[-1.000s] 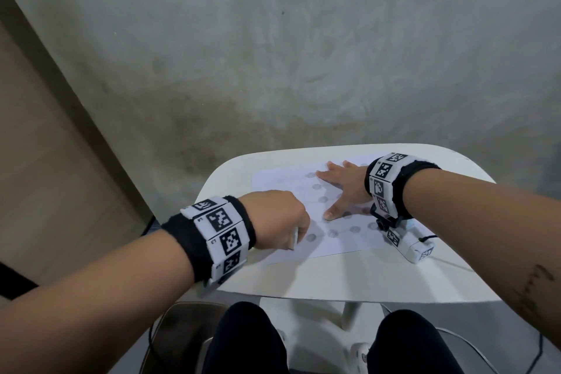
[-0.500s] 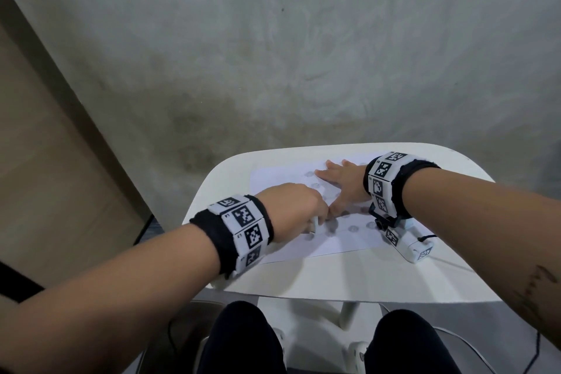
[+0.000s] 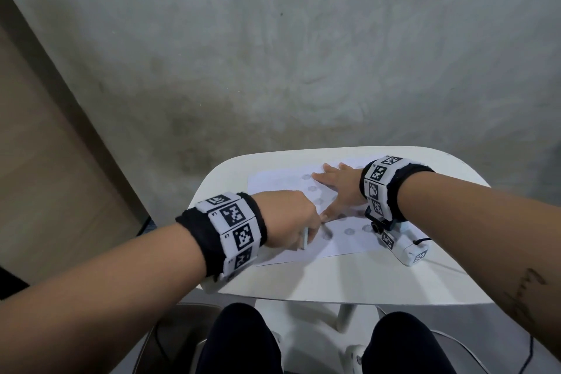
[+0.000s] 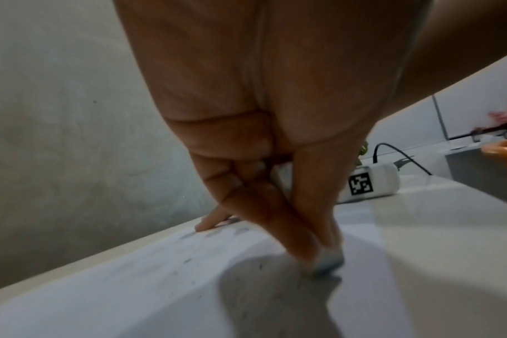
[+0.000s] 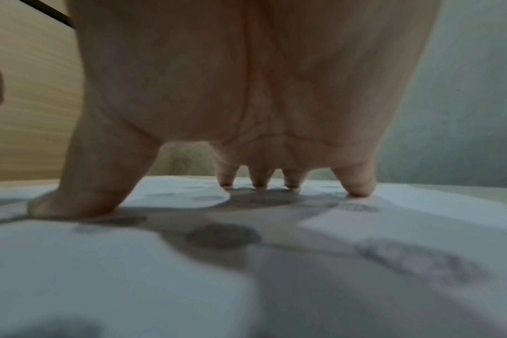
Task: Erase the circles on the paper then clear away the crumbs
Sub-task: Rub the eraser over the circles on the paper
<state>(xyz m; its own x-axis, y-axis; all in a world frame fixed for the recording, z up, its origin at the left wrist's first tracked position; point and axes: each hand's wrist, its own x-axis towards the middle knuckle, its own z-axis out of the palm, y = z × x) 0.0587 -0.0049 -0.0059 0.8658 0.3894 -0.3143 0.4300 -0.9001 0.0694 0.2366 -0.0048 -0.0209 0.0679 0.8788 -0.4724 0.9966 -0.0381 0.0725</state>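
A white paper (image 3: 352, 247) with several grey shaded circles (image 3: 349, 231) lies on the small white table (image 3: 334, 279). My left hand (image 3: 291, 222) pinches a small white eraser (image 3: 304, 238), whose tip (image 4: 327, 263) presses on the paper's near left part. Dark crumbs (image 4: 261, 266) dot the sheet beside it. My right hand (image 3: 340, 185) lies flat on the paper's far right part, fingers spread and thumb pointing toward the eraser. From the right wrist view, the fingertips (image 5: 358, 189) press down among blurred circles (image 5: 223, 235).
A white camera unit (image 3: 406, 249) with a black marker and cable rests on the table by my right wrist. The table's front edge is close to my knees (image 3: 239, 340). A grey wall (image 3: 303, 55) stands behind and a wooden panel (image 3: 45, 176) is to the left.
My left hand has rubbed the eraser toward the right thumb and then back a little toward me. The right hand has stayed flat in place.
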